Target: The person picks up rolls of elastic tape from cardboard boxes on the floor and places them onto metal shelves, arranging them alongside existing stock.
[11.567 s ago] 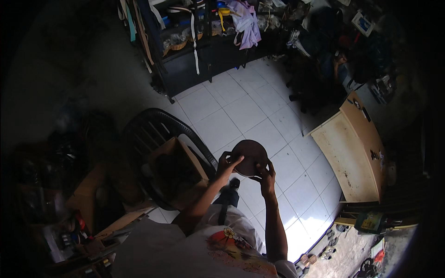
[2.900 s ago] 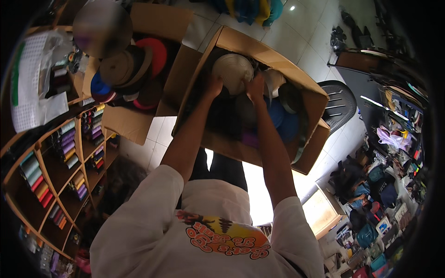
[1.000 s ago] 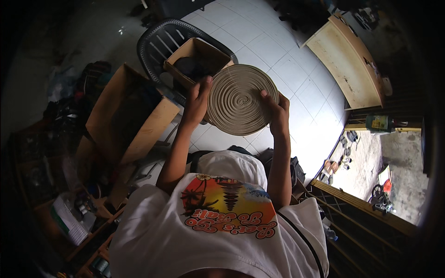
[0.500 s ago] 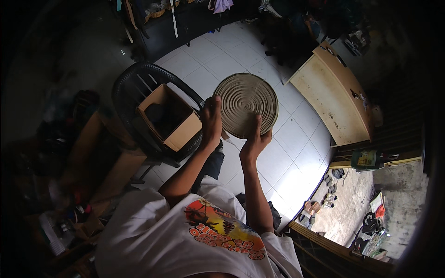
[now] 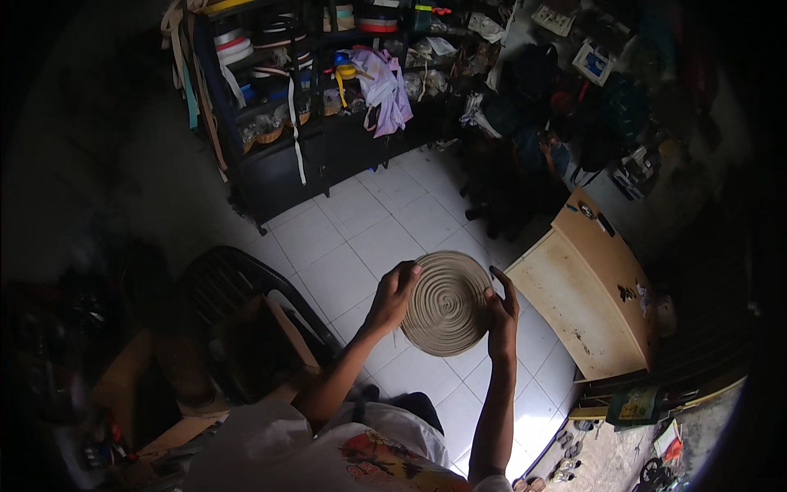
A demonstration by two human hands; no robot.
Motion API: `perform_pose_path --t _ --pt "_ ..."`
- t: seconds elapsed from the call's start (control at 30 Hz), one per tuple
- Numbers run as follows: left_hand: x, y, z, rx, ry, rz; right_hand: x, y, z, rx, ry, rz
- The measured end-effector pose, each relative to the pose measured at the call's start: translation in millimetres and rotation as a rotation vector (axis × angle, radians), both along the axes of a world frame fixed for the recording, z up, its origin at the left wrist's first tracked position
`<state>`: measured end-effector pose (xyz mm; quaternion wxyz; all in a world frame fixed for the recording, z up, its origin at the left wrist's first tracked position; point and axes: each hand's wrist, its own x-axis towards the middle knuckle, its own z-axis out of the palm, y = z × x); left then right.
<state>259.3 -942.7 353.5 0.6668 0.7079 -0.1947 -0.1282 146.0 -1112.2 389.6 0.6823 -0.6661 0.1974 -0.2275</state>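
A flat, round roll of grey-brown webbing (image 5: 445, 303), wound in a tight spiral, is held up above the floor with its coiled face toward me. My left hand (image 5: 393, 297) grips its left edge, the thumb lying on the rim. On the opposite edge my right hand (image 5: 502, 320) is closed round the roll, thumb on the near face and a finger reaching up past the rim. The back of the roll, with the fingers behind it, is hidden.
A black shelf rack (image 5: 303, 164) with webbing rolls and hanging straps stands at the far side. To the left is a black chair (image 5: 288, 285) with an open cardboard box (image 5: 297, 336). A wooden desk (image 5: 566, 303) stands right. Another person (image 5: 553, 156) is in the dark far right.
The view has tilted up, bringing the shelf rack into sight. My right hand has shifted from the roll's lower edge to its right side; both hands keep holding it.
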Motion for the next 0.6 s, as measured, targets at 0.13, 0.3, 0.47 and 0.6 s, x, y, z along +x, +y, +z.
perform_pose_path --t 0.13,0.3,0.47,0.6 --pt "60 -88 -16 0.014 0.01 -0.011 59 -60 -16 0.059 -0.055 -0.159" --pt "149 -178 -16 -0.156 -0.05 0.1 169 -137 -41 0.259 -0.298 -0.291" --pt "229 -255 12 -0.352 0.014 0.21 268 -218 -19 0.33 -0.325 -0.257" --pt "292 -278 33 -0.375 -0.035 0.3 353 -260 1 0.372 -0.335 -0.117"
